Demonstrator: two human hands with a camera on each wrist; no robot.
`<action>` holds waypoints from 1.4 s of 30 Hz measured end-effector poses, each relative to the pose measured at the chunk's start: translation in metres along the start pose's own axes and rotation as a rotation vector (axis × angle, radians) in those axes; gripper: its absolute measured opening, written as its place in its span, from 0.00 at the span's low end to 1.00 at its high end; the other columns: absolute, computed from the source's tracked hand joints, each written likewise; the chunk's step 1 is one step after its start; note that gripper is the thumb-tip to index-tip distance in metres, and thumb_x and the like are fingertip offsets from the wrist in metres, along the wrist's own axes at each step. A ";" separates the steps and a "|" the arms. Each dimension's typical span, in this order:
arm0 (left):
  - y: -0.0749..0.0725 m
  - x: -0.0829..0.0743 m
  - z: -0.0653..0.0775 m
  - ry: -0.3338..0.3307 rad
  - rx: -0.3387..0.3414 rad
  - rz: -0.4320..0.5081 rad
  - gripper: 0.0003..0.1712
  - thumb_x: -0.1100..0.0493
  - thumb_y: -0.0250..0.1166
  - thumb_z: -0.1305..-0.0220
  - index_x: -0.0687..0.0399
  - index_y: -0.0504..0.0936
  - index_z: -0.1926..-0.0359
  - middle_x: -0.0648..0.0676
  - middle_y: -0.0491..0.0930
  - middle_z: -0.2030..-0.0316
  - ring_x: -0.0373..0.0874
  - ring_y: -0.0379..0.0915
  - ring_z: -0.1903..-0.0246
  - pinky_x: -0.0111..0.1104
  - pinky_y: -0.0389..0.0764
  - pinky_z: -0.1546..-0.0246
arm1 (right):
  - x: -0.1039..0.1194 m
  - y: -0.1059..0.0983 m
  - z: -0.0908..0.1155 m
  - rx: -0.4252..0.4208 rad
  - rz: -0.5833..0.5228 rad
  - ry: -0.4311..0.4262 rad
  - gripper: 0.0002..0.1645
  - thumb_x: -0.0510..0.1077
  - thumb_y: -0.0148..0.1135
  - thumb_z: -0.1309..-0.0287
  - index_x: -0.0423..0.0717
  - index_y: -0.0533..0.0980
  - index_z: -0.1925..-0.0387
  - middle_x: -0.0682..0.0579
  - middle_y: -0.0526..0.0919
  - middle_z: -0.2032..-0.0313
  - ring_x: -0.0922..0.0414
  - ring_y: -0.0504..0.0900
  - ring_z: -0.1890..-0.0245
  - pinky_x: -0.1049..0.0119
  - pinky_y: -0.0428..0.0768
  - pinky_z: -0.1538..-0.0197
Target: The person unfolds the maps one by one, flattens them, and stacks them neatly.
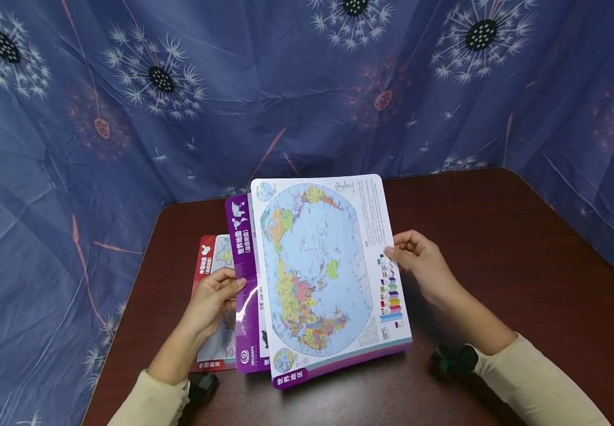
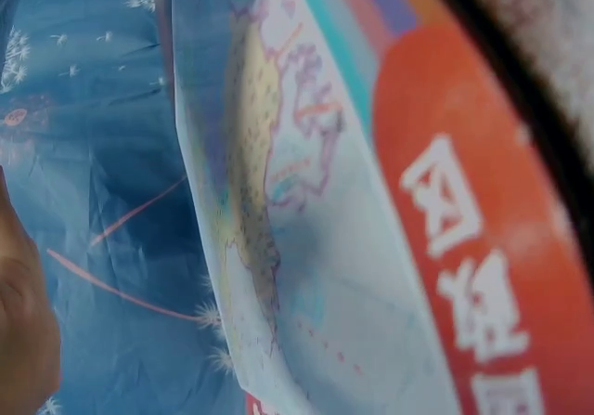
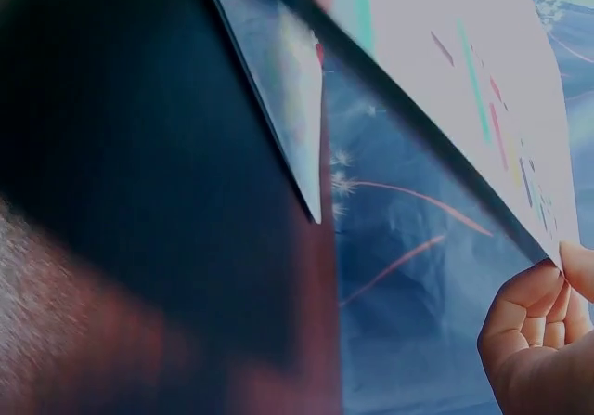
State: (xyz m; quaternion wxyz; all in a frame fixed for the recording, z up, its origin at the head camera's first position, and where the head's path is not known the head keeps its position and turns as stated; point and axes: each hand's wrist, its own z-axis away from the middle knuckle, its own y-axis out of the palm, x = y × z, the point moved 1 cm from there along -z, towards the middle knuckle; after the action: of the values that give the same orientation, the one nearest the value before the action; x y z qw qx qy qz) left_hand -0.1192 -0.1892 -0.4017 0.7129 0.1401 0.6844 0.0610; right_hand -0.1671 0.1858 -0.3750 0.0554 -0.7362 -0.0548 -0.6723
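Observation:
In the head view, a world map sheet [image 1: 333, 266] with rounded corners lies over a purple-edged world map [image 1: 247, 296], with its printing turned sideways. Thumb on top, my right hand [image 1: 421, 260] pinches the right edge of the upper sheet. In the right wrist view, the right hand [image 3: 543, 341] grips the edge of this sheet, which stands raised at a slant. My left hand [image 1: 213, 299] pinches the left purple border between thumb and fingers. Partly covered by that hand and the purple-edged map is a red-bordered China map [image 1: 216, 349], seen close up in the left wrist view.
The dark brown table [image 1: 477, 236] extends to the right of the maps. Behind it hangs a blue curtain [image 1: 264, 77] with a dandelion pattern. Black wrist devices sit at the left cuff [image 1: 163, 402] and the right cuff [image 1: 520, 373].

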 end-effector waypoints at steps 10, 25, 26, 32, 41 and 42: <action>-0.020 -0.012 0.004 0.004 -0.106 -0.012 0.13 0.72 0.54 0.40 0.51 0.78 0.73 0.48 0.78 0.78 0.35 0.73 0.80 0.23 0.74 0.85 | 0.019 -0.033 0.002 -0.072 -0.147 -0.065 0.06 0.34 0.58 0.45 0.40 0.71 0.64 0.50 0.74 0.72 0.61 0.74 0.74 0.74 0.75 0.74; -0.073 -0.029 0.015 0.135 -0.138 0.069 0.17 0.75 0.48 0.37 0.55 0.80 0.68 0.51 0.81 0.74 0.39 0.78 0.78 0.28 0.77 0.83 | -0.027 -0.168 -0.001 -0.391 -0.359 -0.086 0.17 0.30 0.62 0.51 0.37 0.72 0.57 0.48 0.77 0.65 0.56 0.77 0.71 0.68 0.78 0.74; -0.077 -0.030 0.016 0.138 -0.143 0.072 0.17 0.75 0.48 0.37 0.55 0.80 0.68 0.51 0.81 0.74 0.39 0.78 0.78 0.28 0.77 0.84 | -0.020 -0.168 0.003 -0.421 -0.383 -0.069 0.16 0.30 0.62 0.51 0.38 0.73 0.59 0.48 0.77 0.66 0.57 0.77 0.71 0.69 0.77 0.74; -0.092 -0.033 0.023 0.132 -0.145 0.086 0.17 0.75 0.47 0.37 0.56 0.80 0.68 0.52 0.82 0.74 0.40 0.79 0.78 0.30 0.78 0.83 | 0.006 -0.174 0.025 -0.552 -0.428 -0.018 0.10 0.29 0.62 0.52 0.40 0.76 0.66 0.52 0.75 0.71 0.61 0.73 0.75 0.74 0.74 0.76; -0.108 -0.036 0.031 0.141 -0.143 0.122 0.17 0.75 0.46 0.36 0.58 0.80 0.67 0.53 0.82 0.73 0.41 0.78 0.79 0.30 0.78 0.83 | -0.010 -0.205 0.034 -0.703 -0.302 0.013 0.13 0.33 0.69 0.59 0.43 0.77 0.67 0.54 0.74 0.74 0.63 0.72 0.79 0.76 0.73 0.80; -0.109 -0.036 0.031 0.140 -0.145 0.117 0.17 0.75 0.46 0.36 0.58 0.80 0.67 0.53 0.82 0.73 0.41 0.78 0.79 0.30 0.78 0.83 | -0.011 -0.207 0.035 -0.713 -0.287 0.013 0.13 0.33 0.69 0.58 0.43 0.77 0.67 0.54 0.74 0.75 0.63 0.72 0.79 0.76 0.72 0.80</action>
State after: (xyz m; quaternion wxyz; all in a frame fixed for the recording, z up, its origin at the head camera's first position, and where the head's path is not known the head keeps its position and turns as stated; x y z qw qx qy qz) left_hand -0.1016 -0.3071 -0.3975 0.6669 0.1234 0.7169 0.1614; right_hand -0.1654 0.3954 -0.3871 -0.2984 -0.6898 0.0800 -0.6547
